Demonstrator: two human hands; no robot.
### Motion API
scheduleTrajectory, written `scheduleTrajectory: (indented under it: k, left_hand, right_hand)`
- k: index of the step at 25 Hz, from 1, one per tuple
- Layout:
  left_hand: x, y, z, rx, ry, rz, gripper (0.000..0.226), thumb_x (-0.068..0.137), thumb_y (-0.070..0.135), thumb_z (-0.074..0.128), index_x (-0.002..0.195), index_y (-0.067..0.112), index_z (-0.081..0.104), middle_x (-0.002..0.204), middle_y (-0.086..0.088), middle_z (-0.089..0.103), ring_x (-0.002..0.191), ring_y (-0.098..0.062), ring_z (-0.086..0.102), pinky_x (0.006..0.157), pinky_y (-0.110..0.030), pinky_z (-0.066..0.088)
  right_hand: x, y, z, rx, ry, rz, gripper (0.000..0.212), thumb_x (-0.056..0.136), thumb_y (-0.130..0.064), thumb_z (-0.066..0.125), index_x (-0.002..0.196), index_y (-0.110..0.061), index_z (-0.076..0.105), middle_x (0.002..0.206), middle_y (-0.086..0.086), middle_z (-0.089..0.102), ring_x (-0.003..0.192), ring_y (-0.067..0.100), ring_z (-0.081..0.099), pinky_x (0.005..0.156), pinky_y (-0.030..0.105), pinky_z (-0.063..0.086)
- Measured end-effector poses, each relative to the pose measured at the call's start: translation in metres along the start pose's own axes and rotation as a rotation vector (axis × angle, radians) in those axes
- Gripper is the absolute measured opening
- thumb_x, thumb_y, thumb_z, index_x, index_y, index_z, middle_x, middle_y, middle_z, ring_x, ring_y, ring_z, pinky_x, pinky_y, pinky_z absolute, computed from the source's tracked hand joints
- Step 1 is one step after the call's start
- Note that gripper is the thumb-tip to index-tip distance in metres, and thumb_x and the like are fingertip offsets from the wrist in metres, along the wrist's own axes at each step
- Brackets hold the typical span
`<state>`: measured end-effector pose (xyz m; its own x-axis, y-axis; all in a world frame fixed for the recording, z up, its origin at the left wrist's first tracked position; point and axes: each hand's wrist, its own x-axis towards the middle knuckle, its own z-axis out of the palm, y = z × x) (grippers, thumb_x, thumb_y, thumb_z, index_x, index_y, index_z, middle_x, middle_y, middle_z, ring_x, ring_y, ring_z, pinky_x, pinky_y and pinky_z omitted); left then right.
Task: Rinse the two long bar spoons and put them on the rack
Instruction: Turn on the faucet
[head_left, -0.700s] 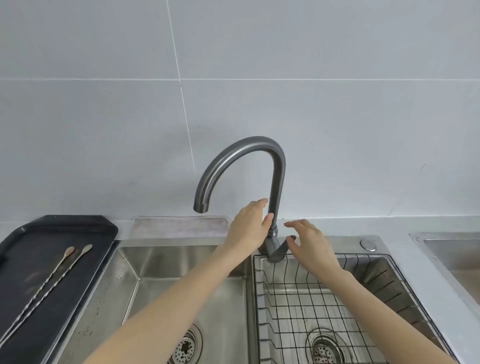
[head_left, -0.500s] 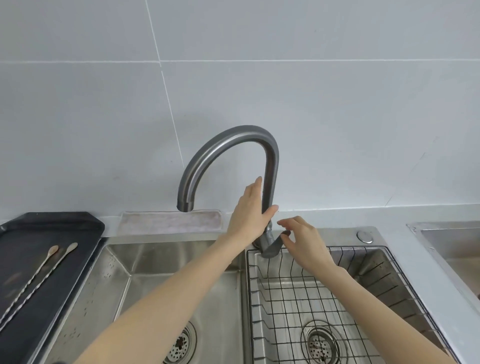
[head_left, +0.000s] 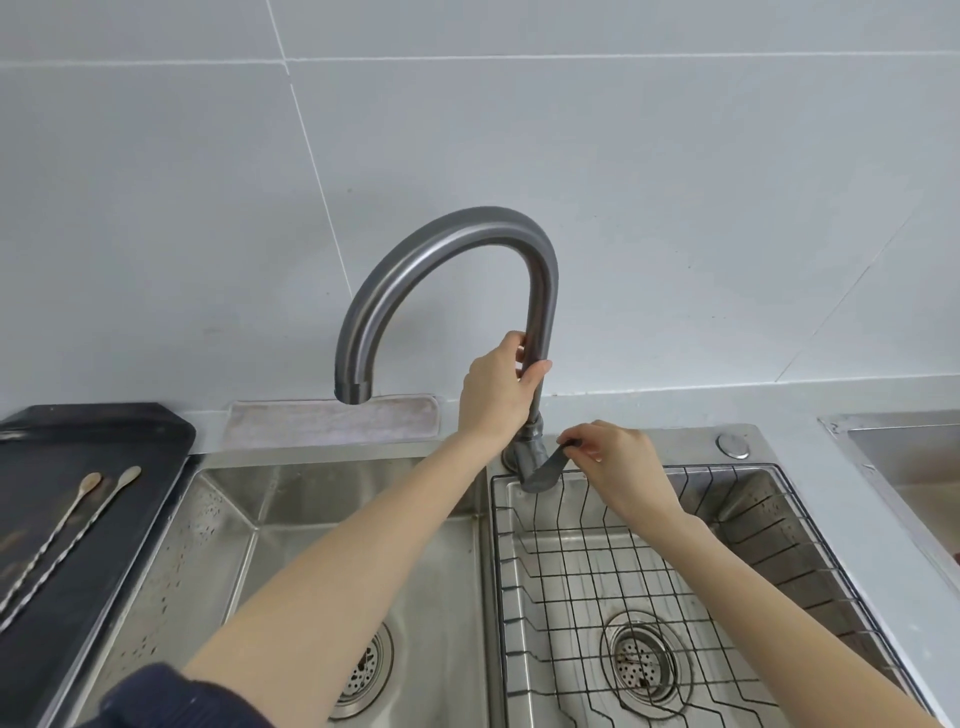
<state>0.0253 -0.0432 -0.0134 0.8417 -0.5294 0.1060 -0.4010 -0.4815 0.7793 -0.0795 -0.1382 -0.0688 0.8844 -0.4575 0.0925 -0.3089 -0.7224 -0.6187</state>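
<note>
Two long twisted bar spoons (head_left: 57, 535) lie side by side on a black tray (head_left: 104, 441) at the left, bowls pointing away from me. A black wire rack (head_left: 649, 577) sits inside the right sink basin. My left hand (head_left: 496, 395) is wrapped around the upright neck of the grey gooseneck faucet (head_left: 441, 270), whose spout hangs over the left basin (head_left: 291, 530). My right hand (head_left: 613, 462) pinches the tip of the faucet lever (head_left: 545, 470) at its base. No water is running.
A grey cloth (head_left: 332, 421) lies along the back ledge behind the left basin. A round metal cap (head_left: 732, 444) sits on the sink deck at the right. Another steel basin (head_left: 904, 457) shows at the far right edge.
My left hand slid higher on the faucet neck and closed around it. My right hand closed its fingers on the lever tip. The camera shifted, so the scene sits slightly lower and left.
</note>
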Motion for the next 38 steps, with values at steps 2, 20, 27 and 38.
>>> scheduleTrajectory:
  k: [2,20,27,38]
  left_hand:
    - [0.001,-0.002,0.0,0.031,-0.005,0.019,0.031,0.091,0.026,0.053,0.115,0.008,0.052,0.115,-0.008,0.066,0.096,-0.027,0.065,0.081,-0.034,0.048]
    - [0.002,-0.004,0.002,0.065,-0.032,0.017,0.029,0.091,0.025,0.052,0.114,0.007,0.049,0.107,-0.014,0.066,0.093,-0.032,0.064,0.081,-0.042,0.052]
    - [0.002,-0.004,0.003,0.068,-0.025,0.014,0.029,0.091,0.024,0.053,0.115,0.008,0.049,0.108,-0.013,0.066,0.092,-0.032,0.064,0.081,-0.044,0.052]
    - [-0.005,-0.001,0.002,-0.045,-0.017,-0.038,0.036,0.091,0.02,0.052,0.126,0.011,0.048,0.123,-0.009,0.062,0.104,-0.029,0.063,0.092,-0.037,0.048]
  right_hand:
    - [0.0,0.0,0.0,-0.027,-0.001,-0.014,0.015,0.085,-0.01,0.058,0.094,-0.011,0.071,0.09,0.011,0.072,0.083,0.029,0.066,0.078,0.042,0.053]
    - [-0.012,0.005,0.006,-0.082,0.06,-0.129,0.012,0.085,-0.01,0.06,0.087,-0.007,0.072,0.081,0.015,0.071,0.073,0.036,0.064,0.068,0.047,0.053]
    - [-0.015,0.005,0.005,-0.122,0.065,-0.168,0.013,0.085,-0.01,0.061,0.09,-0.007,0.072,0.083,0.014,0.071,0.07,0.035,0.065,0.064,0.044,0.055]
    - [-0.02,-0.002,0.005,-0.186,0.071,-0.072,0.016,0.088,-0.017,0.057,0.097,-0.015,0.069,0.097,0.002,0.072,0.083,0.029,0.067,0.066,0.036,0.052]
